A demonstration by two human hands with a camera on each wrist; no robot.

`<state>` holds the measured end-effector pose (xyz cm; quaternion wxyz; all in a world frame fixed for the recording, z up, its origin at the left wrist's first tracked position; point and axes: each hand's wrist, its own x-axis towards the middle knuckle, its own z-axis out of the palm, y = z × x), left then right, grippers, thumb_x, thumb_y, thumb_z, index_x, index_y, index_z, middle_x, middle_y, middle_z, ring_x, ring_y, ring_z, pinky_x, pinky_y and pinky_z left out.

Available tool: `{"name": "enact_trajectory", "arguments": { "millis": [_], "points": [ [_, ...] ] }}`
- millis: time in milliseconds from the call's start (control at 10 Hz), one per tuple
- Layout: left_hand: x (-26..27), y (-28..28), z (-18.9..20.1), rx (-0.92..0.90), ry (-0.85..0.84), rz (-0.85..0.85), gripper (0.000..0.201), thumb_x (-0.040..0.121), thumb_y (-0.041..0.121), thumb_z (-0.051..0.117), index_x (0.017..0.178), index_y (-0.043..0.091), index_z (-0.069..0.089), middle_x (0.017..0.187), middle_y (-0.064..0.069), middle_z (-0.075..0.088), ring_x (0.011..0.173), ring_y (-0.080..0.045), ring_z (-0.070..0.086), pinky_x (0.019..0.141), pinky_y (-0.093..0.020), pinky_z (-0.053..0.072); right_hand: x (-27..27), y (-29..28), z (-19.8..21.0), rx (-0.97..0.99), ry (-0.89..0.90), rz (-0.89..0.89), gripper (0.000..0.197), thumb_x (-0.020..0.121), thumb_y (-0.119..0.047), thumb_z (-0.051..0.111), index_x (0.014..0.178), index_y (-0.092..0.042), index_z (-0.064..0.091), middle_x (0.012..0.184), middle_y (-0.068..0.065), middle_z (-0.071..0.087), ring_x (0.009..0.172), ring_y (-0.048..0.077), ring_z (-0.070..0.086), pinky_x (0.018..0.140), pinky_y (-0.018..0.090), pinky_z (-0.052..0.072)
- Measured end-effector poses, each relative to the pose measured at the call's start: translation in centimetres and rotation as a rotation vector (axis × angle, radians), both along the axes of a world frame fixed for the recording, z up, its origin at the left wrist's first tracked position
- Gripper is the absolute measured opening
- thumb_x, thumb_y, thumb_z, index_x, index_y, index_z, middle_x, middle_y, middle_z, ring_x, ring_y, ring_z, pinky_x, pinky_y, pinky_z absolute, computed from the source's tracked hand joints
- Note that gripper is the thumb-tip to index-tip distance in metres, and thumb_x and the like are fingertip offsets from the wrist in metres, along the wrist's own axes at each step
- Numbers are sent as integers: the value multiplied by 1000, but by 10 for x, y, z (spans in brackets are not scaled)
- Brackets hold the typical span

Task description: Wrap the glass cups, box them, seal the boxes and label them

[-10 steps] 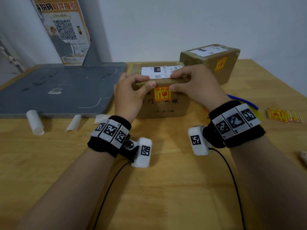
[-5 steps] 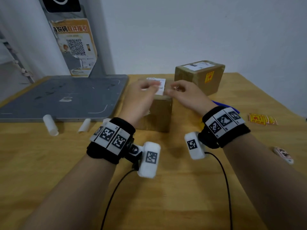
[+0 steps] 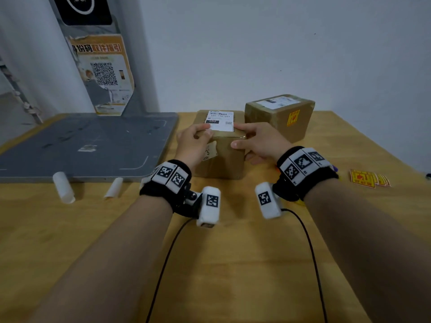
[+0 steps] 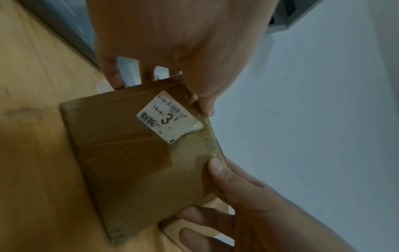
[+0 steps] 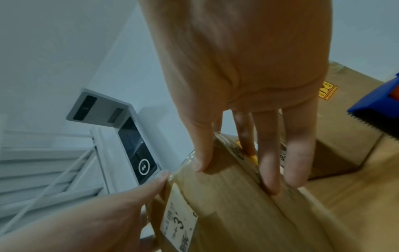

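A taped cardboard box (image 3: 221, 157) stands on the wooden table (image 3: 233, 264), with a white shipping label (image 3: 220, 121) on its top. My left hand (image 3: 198, 137) grips its near left corner, thumb on the top edge. My right hand (image 3: 243, 138) grips the right side, thumb on the near face. In the left wrist view the near face of the box (image 4: 134, 162) carries a small torn sticker (image 4: 170, 117). The right wrist view shows my fingers (image 5: 270, 162) lying down the box (image 5: 226, 204) side. A second labelled box (image 3: 279, 117) stands behind, to the right.
A grey mat (image 3: 88, 145) covers the table's left, with a kiosk stand and poster (image 3: 102, 73) behind it. Two curled paper backings (image 3: 63, 187) lie at the mat's front edge. Yellow fragile stickers (image 3: 368, 178) lie at the right. A blue tape dispenser (image 5: 377, 109) sits beside the boxes.
Both hands have turned the box about a quarter turn; the fragile-sticker face now faces right and a narrower face with a small torn sticker faces me. My head has tilted up.
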<state>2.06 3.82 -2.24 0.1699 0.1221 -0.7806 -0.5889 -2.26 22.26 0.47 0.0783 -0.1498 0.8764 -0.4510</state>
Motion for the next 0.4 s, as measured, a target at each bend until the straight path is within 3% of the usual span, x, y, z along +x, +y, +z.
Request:
{"name": "enact_trajectory", "arguments": {
  "millis": [100,200,300,400],
  "points": [
    [-10,5,5,-20,15,24,31,101,38,61,131,32,65,137,-1,54,112,-20,61,96,-40,57,-9,-6,4,31,-13,-26,68,95,-27,74,155,-39,43,116,-1,67,80,24,72,57,31,60],
    [-12,12,20,-65,-45,12,34,103,28,58,138,24,60,127,2,62,103,-17,62,95,-38,56,-5,-11,28,188,-10,-3,56,100,-21,67,152,-26,49,92,3,62,68,21,61,47,24,48],
    [-14,22,50,-137,-105,6,41,100,18,59,141,15,57,138,-8,62,115,-26,63,101,-42,54,2,-10,68,333,120,-30,26,100,-20,61,120,-5,67,110,15,69,90,24,59,74,31,51],
    [-3,29,88,-133,29,6,51,99,19,60,148,15,47,144,-5,53,117,-18,59,92,-29,51,17,0,98,217,219,-96,36,98,-24,67,130,-8,67,121,4,65,100,19,59,82,32,50]
  ]
}}
